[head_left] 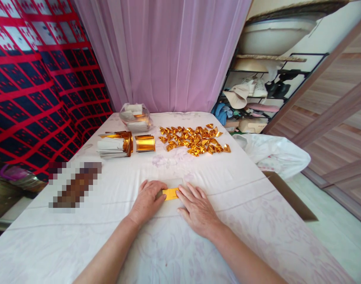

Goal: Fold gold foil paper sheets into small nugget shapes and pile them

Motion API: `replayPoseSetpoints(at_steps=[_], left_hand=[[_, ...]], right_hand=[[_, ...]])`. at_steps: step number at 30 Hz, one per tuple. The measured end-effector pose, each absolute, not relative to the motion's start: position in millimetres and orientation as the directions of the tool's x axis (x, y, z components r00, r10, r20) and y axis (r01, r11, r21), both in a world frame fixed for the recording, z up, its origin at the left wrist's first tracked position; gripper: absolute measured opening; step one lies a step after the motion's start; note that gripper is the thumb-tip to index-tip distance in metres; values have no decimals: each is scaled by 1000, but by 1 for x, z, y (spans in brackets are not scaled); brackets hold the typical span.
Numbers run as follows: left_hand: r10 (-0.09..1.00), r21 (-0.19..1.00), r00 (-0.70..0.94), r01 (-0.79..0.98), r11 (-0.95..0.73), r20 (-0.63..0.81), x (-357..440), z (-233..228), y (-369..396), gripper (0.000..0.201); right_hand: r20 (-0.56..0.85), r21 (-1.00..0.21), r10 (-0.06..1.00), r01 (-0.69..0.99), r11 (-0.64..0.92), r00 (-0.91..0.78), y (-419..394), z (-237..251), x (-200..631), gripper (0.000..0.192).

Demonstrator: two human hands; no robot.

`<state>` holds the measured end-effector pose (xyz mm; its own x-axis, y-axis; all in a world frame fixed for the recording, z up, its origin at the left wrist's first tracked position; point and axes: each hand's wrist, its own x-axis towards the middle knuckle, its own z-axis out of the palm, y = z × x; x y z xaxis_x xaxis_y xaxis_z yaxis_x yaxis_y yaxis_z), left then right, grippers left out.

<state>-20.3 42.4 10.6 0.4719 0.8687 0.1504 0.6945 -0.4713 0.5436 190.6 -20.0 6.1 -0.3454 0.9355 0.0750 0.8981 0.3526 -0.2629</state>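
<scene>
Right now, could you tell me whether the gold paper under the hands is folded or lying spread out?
Cannot tell for certain: only a small gold paper strip shows between the left hand and right hand, both pressing on it.
</scene>
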Motion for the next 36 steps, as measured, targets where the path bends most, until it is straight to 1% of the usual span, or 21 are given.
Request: replayPoseSetpoints(at_steps=[3, 5, 7, 9, 12, 15, 19, 29, 36], left_hand=[[872, 545, 462, 694, -470, 164, -20, 10, 42, 24], [867, 521, 465, 703, -484, 178, -20, 10, 41, 23], [856, 465, 476, 723, -511, 202, -20, 12, 38, 21], [833, 377, 495, 743, -553, 247, -20, 15, 33, 22], [775, 266, 552, 732, -627, 307, -17, 19, 23, 28], [730, 230, 617, 695, -681, 294, -11, 18, 13, 34], [736, 185, 611, 718, -670, 292, -8, 14, 7, 35], [727, 157, 640, 714, -682, 248, -40, 8, 7, 33], [753, 205, 603, 727, -655, 265, -36, 14, 10, 29]], right_hand=[[72, -263, 935, 898, 354, -347, -20, 6, 191, 49], [67, -262, 935, 898, 353, -348, -19, 5, 190, 49], [61, -262, 934, 898, 354, -351, -19, 5, 190, 50], [53, -268, 934, 896, 354, -353, -19, 5, 190, 50], [41, -280, 934, 893, 351, -355, -19, 5, 190, 52], [42, -285, 934, 892, 351, -354, -20, 6, 190, 54], [54, -286, 933, 890, 355, -355, -20, 7, 189, 53], [61, -258, 935, 899, 353, -349, -19, 4, 190, 53], [63, -273, 936, 897, 349, -345, -19, 4, 189, 51]])
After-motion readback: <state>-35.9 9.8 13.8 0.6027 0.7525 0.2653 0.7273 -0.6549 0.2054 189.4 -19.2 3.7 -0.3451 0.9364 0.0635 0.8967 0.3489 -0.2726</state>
